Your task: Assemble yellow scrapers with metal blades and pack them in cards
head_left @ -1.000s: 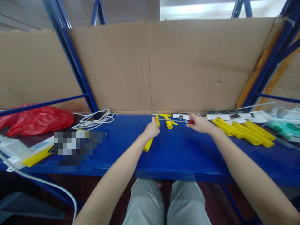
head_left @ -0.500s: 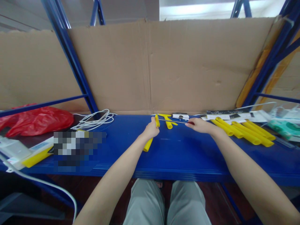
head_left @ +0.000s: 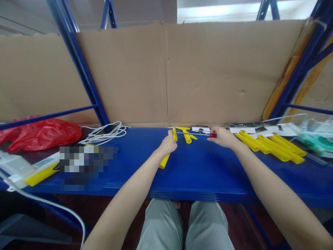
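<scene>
My left hand [head_left: 168, 143] is closed round a yellow plastic piece [head_left: 164, 161] with a tubular handle; its narrow head sticks up above my fingers. In my right hand [head_left: 221, 137] is a screwdriver [head_left: 213, 135] with a red handle. Its thin metal shaft points left, and the tip reaches the head of the yellow piece; whether it sits in a screw is too small to tell. Just behind the shaft lies a second yellow piece [head_left: 187, 138] with a T-shaped head and a tube handle. A small white and black box [head_left: 200, 129] stands near my right hand.
Several yellow tubes [head_left: 273, 148] lie at right, by flat black-and-white packaging [head_left: 242, 127]. Leftward are a coiled white cable [head_left: 114, 133], a red plastic bag [head_left: 47, 133] and another yellow tube [head_left: 41, 174]. Cardboard [head_left: 208, 73] walls the back of the blue table [head_left: 195, 173].
My right hand has shifted slightly right and changed its grip, so more of the screwdriver's red handle shows. My left hand and the yellow piece have stayed put.
</scene>
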Demonstrator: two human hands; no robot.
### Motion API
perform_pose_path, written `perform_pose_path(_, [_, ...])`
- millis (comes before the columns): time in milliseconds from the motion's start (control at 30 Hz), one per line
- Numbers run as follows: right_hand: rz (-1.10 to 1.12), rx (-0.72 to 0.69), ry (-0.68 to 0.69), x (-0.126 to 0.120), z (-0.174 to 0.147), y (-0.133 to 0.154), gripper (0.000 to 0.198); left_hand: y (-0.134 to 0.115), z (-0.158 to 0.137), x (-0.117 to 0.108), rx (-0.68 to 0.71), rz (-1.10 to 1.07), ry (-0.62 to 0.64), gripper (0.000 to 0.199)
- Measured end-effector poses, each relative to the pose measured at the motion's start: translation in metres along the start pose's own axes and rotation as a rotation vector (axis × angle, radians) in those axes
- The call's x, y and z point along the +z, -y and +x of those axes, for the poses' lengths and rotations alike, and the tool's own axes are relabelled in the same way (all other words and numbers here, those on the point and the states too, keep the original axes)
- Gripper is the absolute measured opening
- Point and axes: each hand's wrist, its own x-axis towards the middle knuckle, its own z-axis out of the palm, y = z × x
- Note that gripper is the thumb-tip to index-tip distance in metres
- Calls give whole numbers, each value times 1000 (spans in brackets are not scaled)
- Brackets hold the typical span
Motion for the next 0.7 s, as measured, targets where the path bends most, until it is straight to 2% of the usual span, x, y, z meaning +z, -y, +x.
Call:
perform_pose_path(100, [12,7,10,-1,0,-3,17,0,0,0,-2,-7,-5,42])
perform_pose_path(233, [32,30,94,-5,-1,-4,13,1,0,1,3,-34,-16,42])
perform_pose_path(533, [128,-88,335,4,-4,-6,5,0,0,0,-30,-76,-1,47])
perform_pose_path(700, [187,-23,406,8,-4,-5,5,-1,0,1,-18,-108,9,47])
